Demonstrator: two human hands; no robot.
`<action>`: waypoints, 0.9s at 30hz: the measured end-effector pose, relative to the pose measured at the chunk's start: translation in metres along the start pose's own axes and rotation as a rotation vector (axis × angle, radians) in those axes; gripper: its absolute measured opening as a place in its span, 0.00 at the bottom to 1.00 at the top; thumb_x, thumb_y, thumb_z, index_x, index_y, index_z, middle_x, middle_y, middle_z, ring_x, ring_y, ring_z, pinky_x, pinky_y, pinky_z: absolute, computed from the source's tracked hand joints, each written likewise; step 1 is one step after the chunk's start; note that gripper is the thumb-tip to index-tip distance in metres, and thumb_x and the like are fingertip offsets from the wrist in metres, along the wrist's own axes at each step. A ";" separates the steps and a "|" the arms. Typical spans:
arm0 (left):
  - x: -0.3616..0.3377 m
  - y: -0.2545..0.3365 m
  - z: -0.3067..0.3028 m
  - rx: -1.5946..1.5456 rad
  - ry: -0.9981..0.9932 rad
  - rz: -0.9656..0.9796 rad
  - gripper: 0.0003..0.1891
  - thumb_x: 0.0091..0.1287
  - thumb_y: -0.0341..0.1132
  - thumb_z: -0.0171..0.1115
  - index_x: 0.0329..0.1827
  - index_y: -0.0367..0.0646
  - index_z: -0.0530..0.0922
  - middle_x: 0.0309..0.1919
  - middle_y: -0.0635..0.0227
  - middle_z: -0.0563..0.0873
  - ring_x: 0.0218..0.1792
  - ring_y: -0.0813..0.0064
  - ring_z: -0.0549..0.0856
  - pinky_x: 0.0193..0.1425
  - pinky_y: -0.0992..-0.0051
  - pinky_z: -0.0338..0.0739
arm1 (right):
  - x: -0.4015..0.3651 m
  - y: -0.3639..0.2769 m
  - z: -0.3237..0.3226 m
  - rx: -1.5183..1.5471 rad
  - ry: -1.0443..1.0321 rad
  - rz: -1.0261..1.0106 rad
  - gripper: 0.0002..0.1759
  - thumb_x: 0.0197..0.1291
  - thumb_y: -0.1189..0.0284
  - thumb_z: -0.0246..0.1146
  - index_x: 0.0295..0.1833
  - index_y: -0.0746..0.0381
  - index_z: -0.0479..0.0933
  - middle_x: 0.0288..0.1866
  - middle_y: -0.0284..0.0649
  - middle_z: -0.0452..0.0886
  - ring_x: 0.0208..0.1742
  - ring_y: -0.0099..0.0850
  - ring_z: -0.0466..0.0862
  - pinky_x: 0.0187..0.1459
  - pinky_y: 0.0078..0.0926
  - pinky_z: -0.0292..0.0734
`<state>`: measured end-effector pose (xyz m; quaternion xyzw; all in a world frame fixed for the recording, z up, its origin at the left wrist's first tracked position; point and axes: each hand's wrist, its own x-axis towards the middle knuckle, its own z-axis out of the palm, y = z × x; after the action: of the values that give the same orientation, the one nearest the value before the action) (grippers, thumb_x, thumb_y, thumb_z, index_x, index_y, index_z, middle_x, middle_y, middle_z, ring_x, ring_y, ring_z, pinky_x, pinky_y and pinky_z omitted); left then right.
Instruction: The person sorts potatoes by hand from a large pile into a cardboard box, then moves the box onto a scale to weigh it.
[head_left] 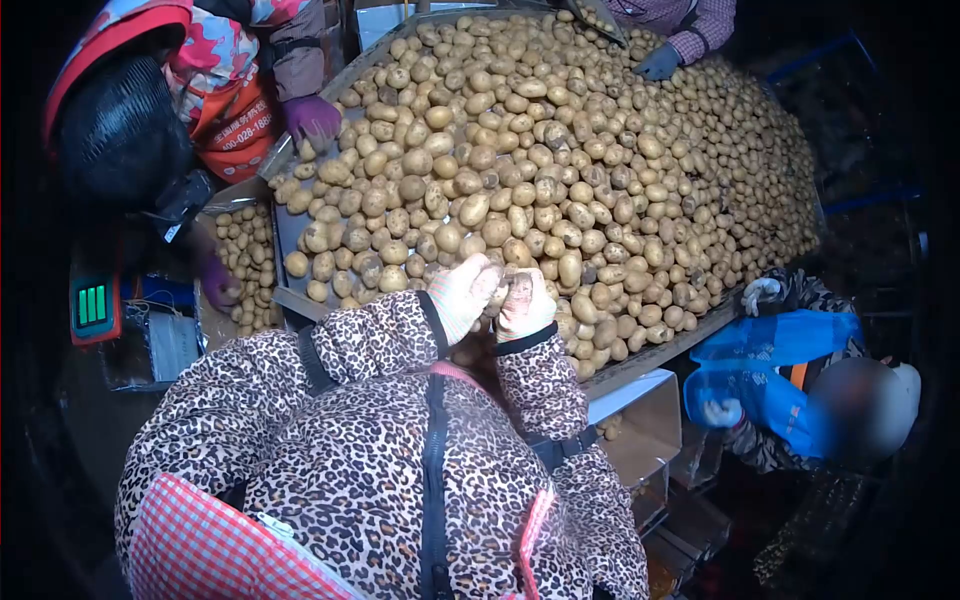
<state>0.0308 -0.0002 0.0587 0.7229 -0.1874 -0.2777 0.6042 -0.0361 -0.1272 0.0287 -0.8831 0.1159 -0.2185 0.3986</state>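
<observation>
A large heap of potatoes [520, 180] covers the sorting table in front of me. At its near edge, my left hand [462, 300], in a pale striped glove, is closed with its fingers around a potato [487, 284]. Close beside it, almost touching, my right hand [527, 306] wears a matching glove and is also closed on a potato [517, 290]. The fingers partly cover both potatoes. Loose potatoes lie right around both hands.
The table's raised rim [640, 368] runs along my side. A carton [640, 425] stands below it at right, and a box of potatoes [245, 265] at left. Several people work around the heap, including one in purple gloves [312, 118] and another in a blue apron [745, 380]. A scale display [92, 305] glows green.
</observation>
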 end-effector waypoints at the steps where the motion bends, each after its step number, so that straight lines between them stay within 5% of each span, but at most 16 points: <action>1: 0.000 -0.004 0.000 0.065 -0.013 0.026 0.22 0.73 0.55 0.47 0.43 0.42 0.73 0.20 0.68 0.78 0.17 0.78 0.77 0.22 0.75 0.72 | -0.002 -0.001 0.005 0.091 0.024 0.058 0.18 0.71 0.59 0.48 0.43 0.62 0.75 0.36 0.49 0.79 0.32 0.48 0.83 0.33 0.41 0.79; 5: -0.002 -0.018 -0.012 0.269 0.000 0.219 0.27 0.70 0.60 0.49 0.44 0.40 0.73 0.24 0.61 0.81 0.20 0.71 0.81 0.26 0.70 0.76 | -0.007 -0.001 0.021 0.484 0.047 0.278 0.22 0.72 0.54 0.46 0.42 0.63 0.73 0.31 0.43 0.81 0.29 0.37 0.83 0.31 0.36 0.78; 8: 0.004 -0.022 -0.019 0.265 0.026 0.454 0.28 0.71 0.61 0.46 0.44 0.39 0.72 0.27 0.62 0.82 0.22 0.72 0.81 0.25 0.69 0.76 | 0.000 -0.018 0.003 0.896 -0.092 0.771 0.19 0.72 0.57 0.49 0.42 0.62 0.73 0.32 0.38 0.79 0.30 0.29 0.80 0.34 0.27 0.78; 10: 0.003 -0.018 -0.016 -0.099 -0.049 0.060 0.26 0.72 0.59 0.45 0.46 0.40 0.73 0.30 0.64 0.83 0.21 0.74 0.80 0.24 0.71 0.76 | -0.004 -0.005 0.015 1.020 -0.026 0.859 0.21 0.72 0.55 0.48 0.44 0.64 0.72 0.27 0.40 0.81 0.28 0.33 0.81 0.29 0.31 0.78; 11: 0.003 -0.016 -0.015 -0.281 -0.079 -0.140 0.26 0.73 0.58 0.45 0.47 0.41 0.73 0.31 0.65 0.83 0.21 0.75 0.80 0.23 0.71 0.75 | -0.008 0.015 0.016 0.305 -0.034 0.479 0.24 0.70 0.53 0.50 0.48 0.66 0.71 0.33 0.48 0.82 0.34 0.41 0.83 0.36 0.38 0.80; 13: 0.014 -0.031 -0.015 -0.762 -0.097 -0.423 0.27 0.74 0.57 0.44 0.58 0.42 0.71 0.45 0.63 0.82 0.28 0.77 0.80 0.25 0.73 0.76 | -0.026 0.072 0.018 0.295 0.026 0.281 0.26 0.69 0.54 0.53 0.57 0.67 0.68 0.45 0.46 0.79 0.47 0.37 0.81 0.50 0.29 0.76; 15: 0.005 -0.028 -0.009 -0.585 -0.120 -0.729 0.28 0.75 0.55 0.43 0.66 0.43 0.68 0.52 0.60 0.80 0.34 0.73 0.82 0.33 0.69 0.79 | -0.026 0.002 0.000 -0.072 -0.068 0.004 0.42 0.62 0.43 0.57 0.65 0.68 0.61 0.51 0.53 0.78 0.52 0.45 0.81 0.55 0.37 0.75; 16: -0.004 -0.057 0.008 -0.452 -0.103 -0.417 0.29 0.75 0.56 0.42 0.71 0.46 0.62 0.54 0.59 0.79 0.36 0.72 0.83 0.35 0.69 0.79 | -0.029 -0.023 -0.011 -0.128 -0.274 0.185 0.51 0.54 0.36 0.59 0.67 0.68 0.60 0.55 0.59 0.76 0.55 0.51 0.80 0.59 0.42 0.73; 18: -0.014 -0.082 0.016 -0.440 -0.189 -0.287 0.33 0.75 0.58 0.40 0.77 0.51 0.51 0.53 0.58 0.80 0.37 0.71 0.84 0.36 0.71 0.78 | -0.042 -0.019 -0.004 -0.147 -0.287 0.197 0.50 0.53 0.34 0.58 0.66 0.66 0.62 0.50 0.62 0.78 0.49 0.52 0.82 0.50 0.43 0.77; 21: -0.036 -0.064 -0.001 -0.458 -0.401 -0.510 0.38 0.72 0.66 0.31 0.77 0.51 0.52 0.35 0.61 0.85 0.21 0.74 0.80 0.25 0.74 0.76 | -0.043 -0.028 -0.004 -0.155 -0.415 0.260 0.41 0.59 0.41 0.56 0.64 0.64 0.64 0.38 0.56 0.83 0.36 0.51 0.85 0.36 0.42 0.80; 23: -0.046 -0.042 -0.009 -0.370 -0.371 -0.695 0.41 0.68 0.71 0.32 0.71 0.50 0.64 0.36 0.61 0.85 0.20 0.73 0.79 0.21 0.75 0.74 | -0.050 -0.020 0.002 -0.131 -0.449 0.294 0.30 0.66 0.48 0.51 0.58 0.64 0.68 0.36 0.55 0.83 0.36 0.49 0.85 0.34 0.41 0.80; 24: -0.049 -0.045 -0.006 -0.441 -0.321 -0.694 0.41 0.66 0.73 0.35 0.68 0.50 0.68 0.36 0.59 0.85 0.20 0.73 0.79 0.20 0.74 0.73 | -0.051 -0.014 0.008 -0.253 -0.420 0.012 0.27 0.68 0.51 0.48 0.54 0.65 0.70 0.35 0.54 0.82 0.36 0.47 0.85 0.34 0.40 0.80; 26: -0.058 -0.062 0.003 -0.562 -0.260 -0.701 0.42 0.62 0.76 0.40 0.65 0.51 0.71 0.37 0.59 0.84 0.18 0.73 0.77 0.19 0.74 0.73 | -0.052 -0.015 0.014 0.166 -0.275 0.379 0.27 0.71 0.51 0.45 0.44 0.66 0.74 0.34 0.48 0.81 0.35 0.40 0.83 0.35 0.34 0.80; 27: -0.062 -0.049 0.009 -0.590 -0.112 -0.844 0.38 0.59 0.77 0.44 0.49 0.52 0.78 0.26 0.67 0.82 0.10 0.76 0.69 0.16 0.76 0.66 | -0.060 -0.004 0.024 0.391 -0.199 0.443 0.30 0.71 0.48 0.43 0.40 0.66 0.74 0.35 0.43 0.80 0.36 0.33 0.81 0.39 0.32 0.78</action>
<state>-0.0256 0.0404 0.0206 0.5186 0.1749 -0.5765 0.6068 -0.0778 -0.0860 0.0004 -0.7600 0.2215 -0.0569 0.6084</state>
